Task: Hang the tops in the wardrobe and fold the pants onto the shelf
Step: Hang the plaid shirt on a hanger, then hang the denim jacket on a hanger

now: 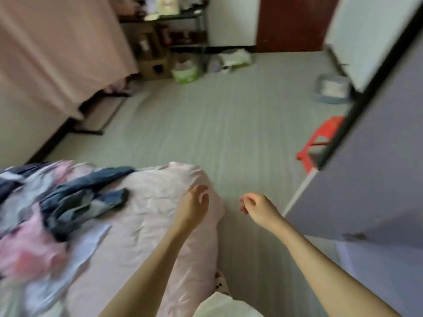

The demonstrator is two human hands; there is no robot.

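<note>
We see soft, even daylight with no glare. Motion blur smears everything, worst on the heap of clothes (45, 202) left of the bed (148, 209). Straight lines bow near the edges, and shadows stay faint.

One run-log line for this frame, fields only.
hands: left and right empty, loosely curled | clothes pile: on bed, untouched | wardrobe door: right

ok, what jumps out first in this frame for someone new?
The heap of clothes on the pink bed at lower left, blue denim tangled with pink fabric. Then the left hand and right hand, both empty, and the red stool beside the wardrobe door at right.
</note>
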